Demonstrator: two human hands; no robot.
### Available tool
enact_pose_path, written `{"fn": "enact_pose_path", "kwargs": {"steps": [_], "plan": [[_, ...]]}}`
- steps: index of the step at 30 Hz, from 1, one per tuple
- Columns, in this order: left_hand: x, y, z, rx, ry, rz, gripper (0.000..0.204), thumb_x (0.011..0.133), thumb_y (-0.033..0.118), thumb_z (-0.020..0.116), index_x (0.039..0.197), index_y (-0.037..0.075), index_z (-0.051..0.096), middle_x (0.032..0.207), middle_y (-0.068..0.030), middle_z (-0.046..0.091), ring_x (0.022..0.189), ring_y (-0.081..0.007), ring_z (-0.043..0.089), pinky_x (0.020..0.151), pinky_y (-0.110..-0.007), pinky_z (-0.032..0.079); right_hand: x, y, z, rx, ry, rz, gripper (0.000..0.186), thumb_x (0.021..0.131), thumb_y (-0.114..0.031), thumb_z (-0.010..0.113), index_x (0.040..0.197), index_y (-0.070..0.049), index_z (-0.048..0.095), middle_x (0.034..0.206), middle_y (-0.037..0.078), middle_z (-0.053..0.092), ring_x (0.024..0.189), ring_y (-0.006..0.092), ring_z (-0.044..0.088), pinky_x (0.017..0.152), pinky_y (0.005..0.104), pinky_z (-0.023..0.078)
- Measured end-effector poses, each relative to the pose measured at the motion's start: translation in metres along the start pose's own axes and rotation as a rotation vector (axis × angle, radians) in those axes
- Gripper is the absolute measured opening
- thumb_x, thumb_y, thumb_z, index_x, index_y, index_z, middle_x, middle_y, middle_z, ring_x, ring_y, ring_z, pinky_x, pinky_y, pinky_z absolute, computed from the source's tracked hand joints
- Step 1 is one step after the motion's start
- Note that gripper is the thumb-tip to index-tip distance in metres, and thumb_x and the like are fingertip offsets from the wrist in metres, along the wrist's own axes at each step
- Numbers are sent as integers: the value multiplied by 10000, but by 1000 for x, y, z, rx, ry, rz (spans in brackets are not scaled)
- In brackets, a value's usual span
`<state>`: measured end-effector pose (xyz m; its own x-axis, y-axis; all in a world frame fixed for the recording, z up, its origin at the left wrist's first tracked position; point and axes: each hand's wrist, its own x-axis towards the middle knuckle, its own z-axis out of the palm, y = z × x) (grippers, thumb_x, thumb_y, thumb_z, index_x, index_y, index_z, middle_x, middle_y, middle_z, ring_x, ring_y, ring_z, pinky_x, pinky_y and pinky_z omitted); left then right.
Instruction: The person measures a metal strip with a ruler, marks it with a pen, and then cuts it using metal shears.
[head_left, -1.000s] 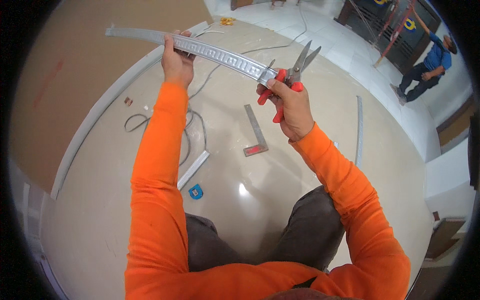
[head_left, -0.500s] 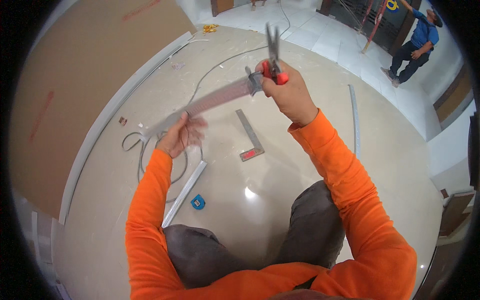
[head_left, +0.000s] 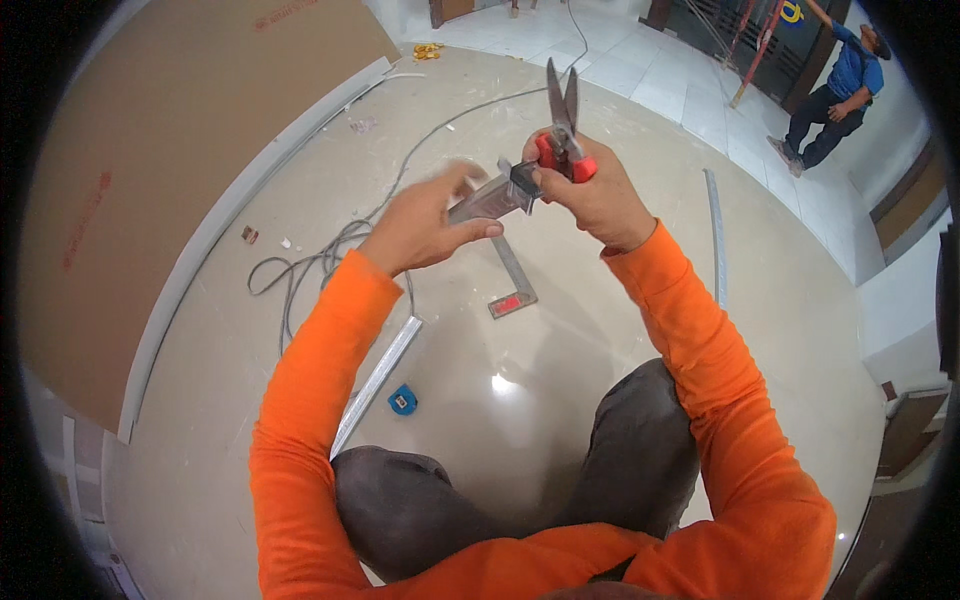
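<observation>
My right hand grips tin snips with red handles, their blades apart and pointing away from me. Between its thumb and fingers it also pinches the end of a grey metal channel, where bent flaps stick out. My left hand is around the channel's other visible part, thumb on the near side and fingers on the far side, slightly blurred. The left palm hides the rest of the channel. Below on the floor lies an L-shaped try square with a red patch on its stock.
A blue tape measure and a metal strip lie near my left knee. Grey cable coils at the left beside a large brown board. Another metal strip lies right. A person in blue stands far right.
My left hand has moved right and away from me, closer to the right hand. The channel has swung and now looks much shorter. The snips stay in my right hand.
</observation>
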<state>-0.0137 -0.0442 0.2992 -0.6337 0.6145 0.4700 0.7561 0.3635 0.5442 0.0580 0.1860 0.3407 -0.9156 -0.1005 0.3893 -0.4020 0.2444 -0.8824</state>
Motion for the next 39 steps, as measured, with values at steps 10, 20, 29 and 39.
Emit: {"fn": "enact_pose_path", "kwargs": {"steps": [10, 20, 29, 39], "plan": [[88, 63, -58, -80, 359, 19, 172, 894, 195, 689, 1009, 73, 651, 739, -129, 656, 650, -270, 623, 630, -364, 473, 12, 19, -41, -301, 541, -76, 259, 858, -188, 721, 1065, -50, 652, 876, 126, 669, 773, 224, 633, 749, 331, 519], [59, 69, -29, 2, 481, 33, 244, 914, 169, 693, 1120, 57, 626, 725, -97, 620, 627, -181, 543, 622, -320, 464, -3, 1, -45, -432, 457, -63, 312, 859, -176, 691, 1110, -1, 629, 1002, 192, 645, 887, 369, 621, 802, 404, 499], [46, 68, -21, 51, 403, 68, 119, 920, 132, 680, 962, 57, 597, 681, -116, 590, 577, -258, 540, 572, -326, 454, -7, -28, -26, -488, 354, -65, 276, 807, -101, 617, 1064, -8, 582, 974, 179, 616, 886, 365, 596, 788, 418, 484], [48, 70, -12, 149, 322, 188, 123, 897, 107, 697, 921, 59, 587, 700, -143, 563, 591, -321, 512, 575, -331, 455, -9, -22, -40, -596, 277, -204, 253, 787, -88, 628, 1026, -14, 589, 932, 187, 614, 864, 387, 592, 785, 432, 487]]}}
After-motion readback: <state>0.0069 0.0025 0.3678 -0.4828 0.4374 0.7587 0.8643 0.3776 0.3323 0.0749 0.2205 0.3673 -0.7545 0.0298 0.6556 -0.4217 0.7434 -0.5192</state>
